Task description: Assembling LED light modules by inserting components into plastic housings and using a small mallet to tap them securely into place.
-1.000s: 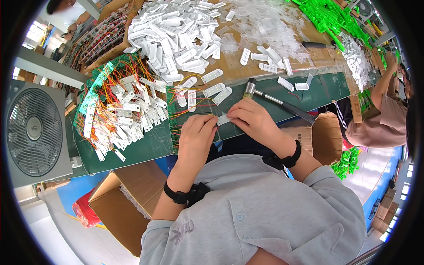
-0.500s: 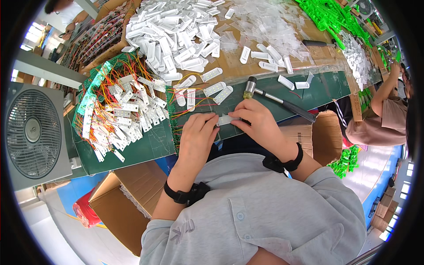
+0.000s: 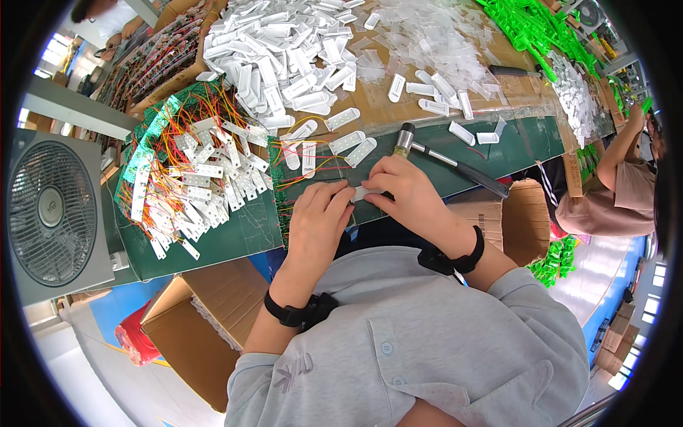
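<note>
Both my hands meet over the near edge of the green table. My left hand (image 3: 317, 215) pinches one end of a small whitish plastic piece (image 3: 361, 193). The fingers of my right hand (image 3: 413, 196) are closed on its other end, so most of it is hidden. Just beyond my right hand lies a hammer (image 3: 466, 171) with a dark handle, its head partly behind my fingers. White oblong shells (image 3: 309, 159) and light boards with red and yellow wires (image 3: 361, 151) lie beyond my left hand.
Wired white strips (image 3: 206, 178) are heaped at the left, beside a grey fan (image 3: 51, 206). White shells (image 3: 277, 50) and clear plastic sheets (image 3: 427, 43) pile up at the back. Cardboard boxes (image 3: 526, 213) stand below the table edge. Another person (image 3: 605, 192) works at the far right.
My right hand has shifted slightly left, closer to my left hand, and covers more of the whitish piece. The left hand stays nearly in place.
</note>
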A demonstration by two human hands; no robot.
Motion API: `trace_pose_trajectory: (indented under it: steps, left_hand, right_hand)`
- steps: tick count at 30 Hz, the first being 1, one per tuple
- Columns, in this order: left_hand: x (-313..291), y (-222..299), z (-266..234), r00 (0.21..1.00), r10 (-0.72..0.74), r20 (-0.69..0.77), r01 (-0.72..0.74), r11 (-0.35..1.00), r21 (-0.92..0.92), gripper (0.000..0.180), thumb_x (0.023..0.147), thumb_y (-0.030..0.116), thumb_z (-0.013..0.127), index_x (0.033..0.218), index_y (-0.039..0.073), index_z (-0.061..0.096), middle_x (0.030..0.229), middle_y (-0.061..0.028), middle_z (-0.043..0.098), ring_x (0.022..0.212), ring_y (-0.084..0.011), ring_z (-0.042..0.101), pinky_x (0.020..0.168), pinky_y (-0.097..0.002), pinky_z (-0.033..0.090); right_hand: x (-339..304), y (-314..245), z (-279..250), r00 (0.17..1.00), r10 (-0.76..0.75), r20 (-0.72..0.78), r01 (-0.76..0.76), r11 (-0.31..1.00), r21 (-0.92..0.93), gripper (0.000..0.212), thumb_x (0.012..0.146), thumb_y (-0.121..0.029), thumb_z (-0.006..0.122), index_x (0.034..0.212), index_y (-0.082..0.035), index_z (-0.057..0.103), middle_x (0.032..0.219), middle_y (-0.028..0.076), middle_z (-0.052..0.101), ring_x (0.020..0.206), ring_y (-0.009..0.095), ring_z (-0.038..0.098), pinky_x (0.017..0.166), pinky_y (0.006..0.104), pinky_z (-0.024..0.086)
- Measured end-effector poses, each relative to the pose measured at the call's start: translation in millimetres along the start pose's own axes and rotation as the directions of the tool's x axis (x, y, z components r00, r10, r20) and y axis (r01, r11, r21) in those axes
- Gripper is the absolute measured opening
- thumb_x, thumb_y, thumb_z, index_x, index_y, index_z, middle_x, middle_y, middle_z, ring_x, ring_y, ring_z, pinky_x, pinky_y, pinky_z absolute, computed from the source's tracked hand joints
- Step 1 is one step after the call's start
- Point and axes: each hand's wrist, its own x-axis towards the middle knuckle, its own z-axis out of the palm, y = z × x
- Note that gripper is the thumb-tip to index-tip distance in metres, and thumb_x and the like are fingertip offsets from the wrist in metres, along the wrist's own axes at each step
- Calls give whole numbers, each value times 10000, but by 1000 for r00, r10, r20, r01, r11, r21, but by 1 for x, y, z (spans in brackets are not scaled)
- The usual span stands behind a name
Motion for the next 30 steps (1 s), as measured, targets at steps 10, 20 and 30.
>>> trace_pose_trajectory:
  steps: [10, 20, 30]
  left_hand:
    - [-2, 3, 0, 1000, -10, -14, 10, 999, 37, 231, 828, 64, 759, 1055, 84, 728, 1164, -85, 690, 1069, -308, 638, 906, -420, 513]
    - [-5, 0, 1, 1000, 18, -23, -17, 999, 38, 228, 810, 50, 762, 1035, 81, 743, 1159, -80, 688, 1055, -298, 635, 897, -415, 514]
    - [-6, 1, 3, 999, 32, -30, -31, 999, 33, 213, 810, 52, 752, 1022, 72, 735, 1171, -81, 682, 1068, -294, 632, 895, -416, 514]
  right_hand:
    - [-4, 17, -39, 913, 154, -378, -322, 840, -437, 233, 799, -62, 720, 1019, -59, 642, 989, 119, 615, 964, 343, 590, 832, 488, 463]
    - [-21, 2, -48, 970, 144, -196, -193, 947, -258, 195, 905, -35, 685, 1093, -22, 631, 916, 137, 608, 837, 361, 616, 726, 425, 504]
    - [-52, -29, -24, 980, 38, -194, -71, 984, -162, 384, 929, 3, 665, 1306, -71, 672, 864, 124, 586, 668, 299, 605, 574, 362, 493]
